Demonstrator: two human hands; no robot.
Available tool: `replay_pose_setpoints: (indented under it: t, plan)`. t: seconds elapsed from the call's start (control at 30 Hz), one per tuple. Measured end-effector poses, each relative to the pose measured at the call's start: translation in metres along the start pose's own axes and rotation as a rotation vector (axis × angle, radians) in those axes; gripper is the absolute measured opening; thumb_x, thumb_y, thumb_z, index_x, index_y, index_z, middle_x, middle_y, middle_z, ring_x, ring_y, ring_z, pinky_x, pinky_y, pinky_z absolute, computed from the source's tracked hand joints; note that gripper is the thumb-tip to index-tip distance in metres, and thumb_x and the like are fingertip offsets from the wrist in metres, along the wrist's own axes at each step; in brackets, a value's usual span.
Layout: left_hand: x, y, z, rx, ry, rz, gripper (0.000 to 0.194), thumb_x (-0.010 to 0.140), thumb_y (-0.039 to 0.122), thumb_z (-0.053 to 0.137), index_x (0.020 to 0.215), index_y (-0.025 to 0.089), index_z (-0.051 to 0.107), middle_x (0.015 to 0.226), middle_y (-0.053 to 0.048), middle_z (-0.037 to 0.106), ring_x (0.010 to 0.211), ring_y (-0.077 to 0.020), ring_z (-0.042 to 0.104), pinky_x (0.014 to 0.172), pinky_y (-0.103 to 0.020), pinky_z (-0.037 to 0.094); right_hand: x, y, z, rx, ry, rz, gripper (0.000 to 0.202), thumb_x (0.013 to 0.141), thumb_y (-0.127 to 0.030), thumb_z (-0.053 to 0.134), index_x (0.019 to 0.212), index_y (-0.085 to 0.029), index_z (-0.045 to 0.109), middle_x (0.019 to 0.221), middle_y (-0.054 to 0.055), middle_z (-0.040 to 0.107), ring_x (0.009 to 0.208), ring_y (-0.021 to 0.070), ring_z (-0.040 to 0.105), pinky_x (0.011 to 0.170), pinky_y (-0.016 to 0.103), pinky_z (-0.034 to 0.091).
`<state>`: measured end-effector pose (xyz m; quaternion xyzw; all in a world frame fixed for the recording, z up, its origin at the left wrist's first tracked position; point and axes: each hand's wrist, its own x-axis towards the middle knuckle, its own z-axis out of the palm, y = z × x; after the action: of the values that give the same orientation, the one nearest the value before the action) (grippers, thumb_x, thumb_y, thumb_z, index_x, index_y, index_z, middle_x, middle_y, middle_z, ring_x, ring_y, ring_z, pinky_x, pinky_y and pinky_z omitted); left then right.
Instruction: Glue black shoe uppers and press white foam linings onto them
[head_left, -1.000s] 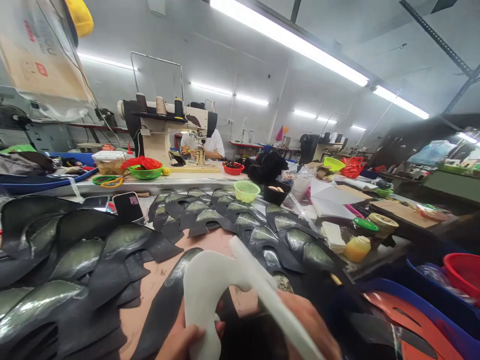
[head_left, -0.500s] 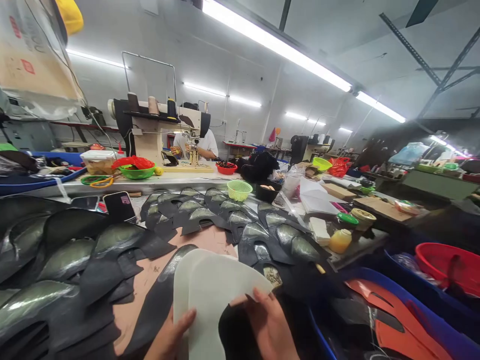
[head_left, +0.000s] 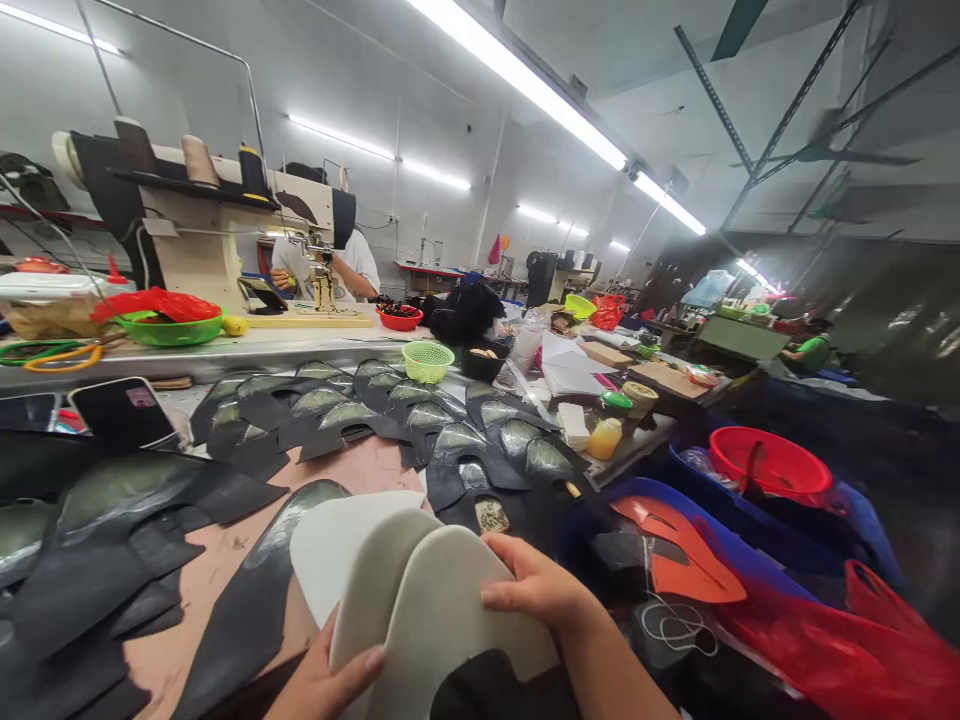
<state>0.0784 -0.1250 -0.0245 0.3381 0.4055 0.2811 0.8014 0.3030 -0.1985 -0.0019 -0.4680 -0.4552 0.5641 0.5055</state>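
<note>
Seemed at risk of letting the pale grey, flat, round-ended sheets [head_left: 442, 590] slide out of line, probably from uneven thumb pressure. Pinched these at the left edge with the left hand [head_left: 330, 672], right edge with the right hand [head_left: 536, 588]. Lay near, between both hands, right of a long, flat black piece [head_left: 244, 610].

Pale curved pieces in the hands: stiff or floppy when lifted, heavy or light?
Probably fairly stiff: the pale pieces stand up between the left hand and right hand without visible drooping. Likely light, since their edges look thin. They may slide over one another: their faces look smooth and they sit fanned out, offset.
</note>
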Motion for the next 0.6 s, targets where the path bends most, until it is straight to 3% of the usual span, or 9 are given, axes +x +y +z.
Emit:
replay_pose_setpoints:
  t: [0.1, 0.17, 0.23, 0.3, 0.33, 0.47, 0.53, 0.6]
  plan:
    - [-0.001, 0.003, 0.0, -0.014, 0.083, 0.034, 0.098, 0.043, 0.044, 0.081, 0.129, 0.023, 0.038, 0.086, -0.006, 0.071, 0.085, -0.0327, 0.064, 0.071, -0.037, 0.053, -0.016, -0.006, -0.002, -0.009, 0.263, -0.18, 0.037, 0.06, -0.042, 0.073, 0.077, -0.017, 0.051, 0.067, -0.004, 0.056, 0.06, 0.0099, 0.051, 0.052, 0.018, 0.038]
    - [-0.001, 0.005, 0.001, -0.05, 0.113, 0.08, 0.1, 0.045, 0.045, 0.081, 0.131, 0.024, 0.033, 0.088, -0.006, 0.07, 0.084, -0.0309, 0.064, 0.072, -0.036, 0.052, -0.025, -0.008, 0.001, -0.054, 0.54, -0.297, 0.034, 0.066, -0.041, 0.069, 0.082, -0.019, 0.049, 0.069, -0.002, 0.058, 0.058, 0.0116, 0.053, 0.051, 0.021, 0.042]
    - [0.0, 0.004, 0.004, -0.079, 0.117, 0.155, 0.099, 0.047, 0.04, 0.081, 0.131, 0.025, 0.031, 0.093, -0.006, 0.069, 0.087, -0.0295, 0.064, 0.076, -0.034, 0.051, -0.026, -0.008, 0.014, -0.165, 0.85, -0.411, 0.031, 0.071, -0.039, 0.066, 0.088, -0.02, 0.048, 0.071, -0.001, 0.06, 0.058, 0.0128, 0.055, 0.051, 0.022, 0.045]
    - [0.001, -0.001, 0.008, -0.101, 0.084, 0.219, 0.097, 0.048, 0.036, 0.081, 0.13, 0.027, 0.031, 0.102, -0.006, 0.067, 0.095, -0.029, 0.061, 0.083, -0.034, 0.048, -0.017, -0.002, 0.035, -0.361, 0.984, -0.505, 0.029, 0.072, -0.036, 0.065, 0.091, -0.021, 0.049, 0.076, 0.0, 0.063, 0.06, 0.0137, 0.059, 0.053, 0.023, 0.048]
    - [0.002, -0.005, 0.009, -0.106, 0.059, 0.229, 0.096, 0.048, 0.036, 0.081, 0.13, 0.027, 0.032, 0.106, -0.006, 0.065, 0.1, -0.0295, 0.059, 0.086, -0.034, 0.047, -0.01, 0.002, 0.048, -0.483, 0.942, -0.555, 0.028, 0.072, -0.035, 0.065, 0.091, -0.022, 0.05, 0.08, 0.002, 0.064, 0.063, 0.0142, 0.061, 0.055, 0.022, 0.05]
    - [0.006, -0.019, 0.009, -0.076, 0.076, 0.198, 0.096, 0.049, 0.048, 0.078, 0.131, 0.027, 0.033, 0.111, -0.005, 0.063, 0.111, -0.0304, 0.051, 0.094, -0.034, 0.042, 0.014, 0.018, 0.087, -0.9, 0.427, -0.751, 0.034, 0.075, -0.039, 0.06, 0.101, -0.019, 0.056, 0.11, 0.01, 0.062, 0.095, 0.0208, 0.061, 0.08, 0.028, 0.051]
    - [0.009, -0.021, 0.002, -0.06, 0.122, 0.206, 0.101, 0.049, 0.05, 0.077, 0.134, 0.029, 0.026, 0.106, -0.003, 0.065, 0.111, -0.0301, 0.051, 0.09, -0.033, 0.044, 0.017, 0.02, 0.092, -0.993, 0.278, -0.777, 0.039, 0.077, -0.041, 0.058, 0.109, -0.019, 0.056, 0.117, 0.01, 0.059, 0.105, 0.0206, 0.057, 0.089, 0.029, 0.046]
    - [0.011, -0.017, -0.011, -0.042, 0.155, 0.242, 0.106, 0.049, 0.047, 0.078, 0.135, 0.032, 0.02, 0.102, -0.001, 0.067, 0.107, -0.0297, 0.054, 0.086, -0.032, 0.047, 0.016, 0.02, 0.089, -0.926, 0.193, -0.746, 0.034, 0.081, -0.038, 0.054, 0.109, -0.02, 0.056, 0.117, 0.008, 0.059, 0.104, 0.0174, 0.057, 0.09, 0.027, 0.046]
